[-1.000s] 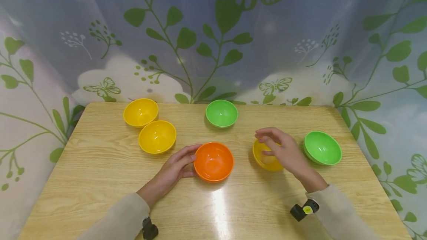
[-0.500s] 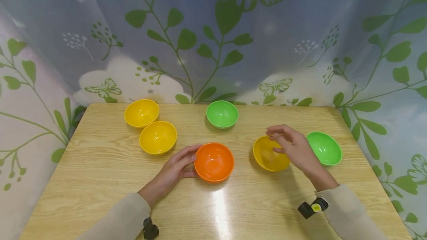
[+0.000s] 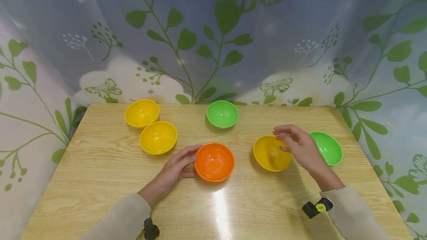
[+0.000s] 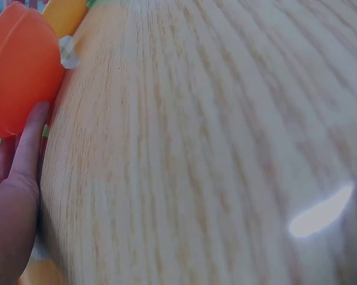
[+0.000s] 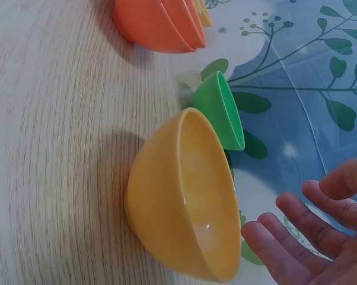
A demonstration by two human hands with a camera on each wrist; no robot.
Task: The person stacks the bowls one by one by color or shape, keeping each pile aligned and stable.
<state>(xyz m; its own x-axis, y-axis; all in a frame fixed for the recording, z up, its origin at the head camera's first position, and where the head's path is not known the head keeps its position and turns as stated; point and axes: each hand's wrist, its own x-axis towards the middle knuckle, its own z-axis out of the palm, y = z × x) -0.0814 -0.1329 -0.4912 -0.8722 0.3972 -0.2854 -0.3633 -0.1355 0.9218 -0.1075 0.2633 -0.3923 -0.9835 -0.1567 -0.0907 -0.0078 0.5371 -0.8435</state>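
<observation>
My left hand (image 3: 173,167) holds the left side of an orange bowl (image 3: 214,163), its thumb at the rim and other fingers along the outer wall. In the left wrist view a finger (image 4: 30,139) lies against the bowl's orange wall (image 4: 27,71). Two rim lines show on the orange bowl (image 5: 158,24) in the right wrist view, perhaps nested bowls. Above the right edge of a yellow bowl (image 3: 271,155) hovers my right hand (image 3: 301,149), fingers loosely bent and holding nothing. A gap separates its fingertips from the yellow bowl (image 5: 178,196) in the right wrist view.
Two yellow bowls (image 3: 142,113) stand close together at the back left of the wooden table (image 3: 100,180). One green bowl (image 3: 222,114) is at the back middle. Another green bowl (image 3: 328,149) sits at the right, partly behind my right hand. A patterned curtain (image 3: 267,40) hangs behind.
My right hand has drawn back to the right from over the yellow bowl, uncovering more of it and covering part of the right green bowl. The left hand and orange bowl stay put.
</observation>
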